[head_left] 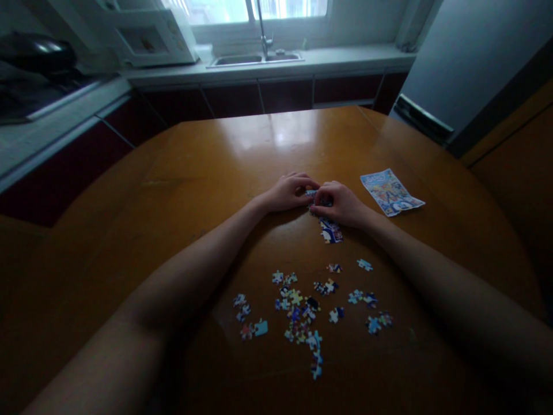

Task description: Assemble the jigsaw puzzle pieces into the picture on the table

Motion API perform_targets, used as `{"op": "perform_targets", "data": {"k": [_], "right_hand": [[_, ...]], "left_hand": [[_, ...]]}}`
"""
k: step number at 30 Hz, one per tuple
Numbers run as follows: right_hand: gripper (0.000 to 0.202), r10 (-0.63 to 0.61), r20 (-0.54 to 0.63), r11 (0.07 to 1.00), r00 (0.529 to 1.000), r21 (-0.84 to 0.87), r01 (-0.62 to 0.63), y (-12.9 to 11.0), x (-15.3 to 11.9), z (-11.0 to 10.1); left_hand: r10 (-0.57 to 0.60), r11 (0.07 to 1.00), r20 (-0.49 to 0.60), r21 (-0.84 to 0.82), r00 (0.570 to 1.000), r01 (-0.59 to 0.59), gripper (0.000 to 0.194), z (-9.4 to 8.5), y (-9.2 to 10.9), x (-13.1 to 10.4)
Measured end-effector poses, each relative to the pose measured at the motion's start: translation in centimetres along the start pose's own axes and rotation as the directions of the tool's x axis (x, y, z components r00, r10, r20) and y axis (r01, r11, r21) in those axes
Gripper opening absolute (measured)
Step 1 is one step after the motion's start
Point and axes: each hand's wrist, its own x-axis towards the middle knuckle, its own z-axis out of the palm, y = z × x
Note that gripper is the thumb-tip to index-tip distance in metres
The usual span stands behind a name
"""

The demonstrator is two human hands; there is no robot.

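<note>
I see the jigsaw strip (pixel 331 231) on the tabletop (pixel 207 173), partly hidden by my 2 hands. My left hand (pixel 287 192) curls at its far left side; my right hand (pixel 338 203) bends over its middle. I cannot tell if either pinches anything. The strip looks light, thin and stiff, and I guess it could break at its joins if lifted, so I would press its outer edges flat. Its long way seems to run from between my hands toward me, leaning right. Loose puzzle pieces (pixel 296 297) lie nearer me.
</note>
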Motion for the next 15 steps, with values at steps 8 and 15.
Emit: {"op": "perform_targets", "data": {"k": [8, 15], "right_hand": [[0.015, 0.043, -0.061, 0.999, 0.997, 0.001, -0.043, 0.24, 0.04, 0.20], [0.019, 0.013, -0.036, 1.000, 0.999, -0.016, -0.013, 0.04, -0.07, 0.19]], "left_hand": [[-0.006, 1.000, 0.005, 0.016, 1.000, 0.006, 0.030, 0.01, -0.30, -0.08], [-0.002, 1.000, 0.009, 0.019, 1.000, 0.002, 0.030, -0.03, -0.01, 0.01]]}}
